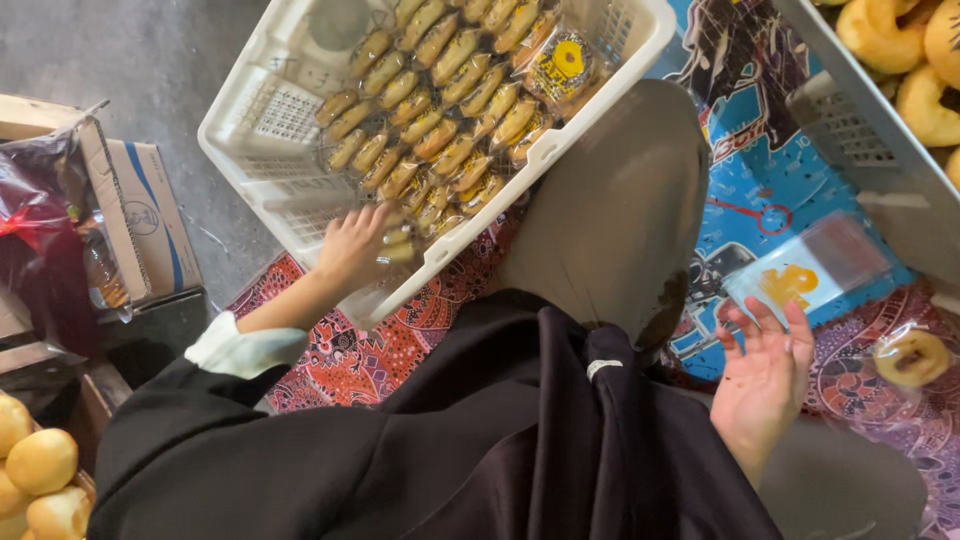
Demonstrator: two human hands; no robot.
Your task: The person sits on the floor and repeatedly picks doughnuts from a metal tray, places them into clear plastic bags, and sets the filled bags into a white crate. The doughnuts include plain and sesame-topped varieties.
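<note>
A white plastic crate (262, 115) rests on my raised knee and holds several rows of wrapped golden pastries (447, 95). My left hand (352, 245) reaches into the crate's near corner, fingers closed on a wrapped pastry (400, 238) at the end of a row. My right hand (762, 372) is low at the right, palm up, fingers spread under a clear plastic bag with a yellow print (806, 268), thumb and fingertips touching its lower edge. A bagged ring doughnut (910, 357) lies just right of that hand on the mat.
A second crate (868, 135) of unwrapped ring doughnuts sits at top right. A patterned red mat (345, 355) and a blue printed sheet (760, 170) cover the floor. Cardboard boxes (140, 215) stand at left, with round yellow buns (40, 470) at bottom left.
</note>
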